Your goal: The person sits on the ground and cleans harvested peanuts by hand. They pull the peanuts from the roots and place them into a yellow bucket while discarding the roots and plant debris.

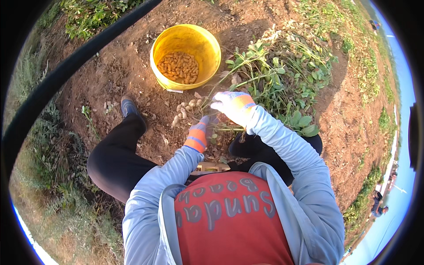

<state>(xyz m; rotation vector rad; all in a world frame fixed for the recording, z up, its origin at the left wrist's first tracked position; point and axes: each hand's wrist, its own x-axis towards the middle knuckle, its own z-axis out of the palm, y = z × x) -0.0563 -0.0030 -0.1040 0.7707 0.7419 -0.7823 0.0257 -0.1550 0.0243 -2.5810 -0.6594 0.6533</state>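
Both my hands wear gloves with orange bands and are close together over the soil, just below a yellow bucket point(185, 56). My left hand point(197, 134) is at the roots and stems of a peanut plant, beside a cluster of unshelled peanuts point(185, 111); its fingers are partly hidden, so its hold is unclear. My right hand point(233, 103) is above and to the right of it, with its fingers bent at the thin stems of the plant; glare hides the fingertips. Unshelled peanuts point(179, 66) cover part of the bucket's bottom.
A heap of pulled peanut plants point(291, 73) lies right of the bucket, reaching near my right knee. My blue shoe point(128, 106) stands left of the peanut cluster. A dark strap crosses the upper left. Other people are far off at the right edge.
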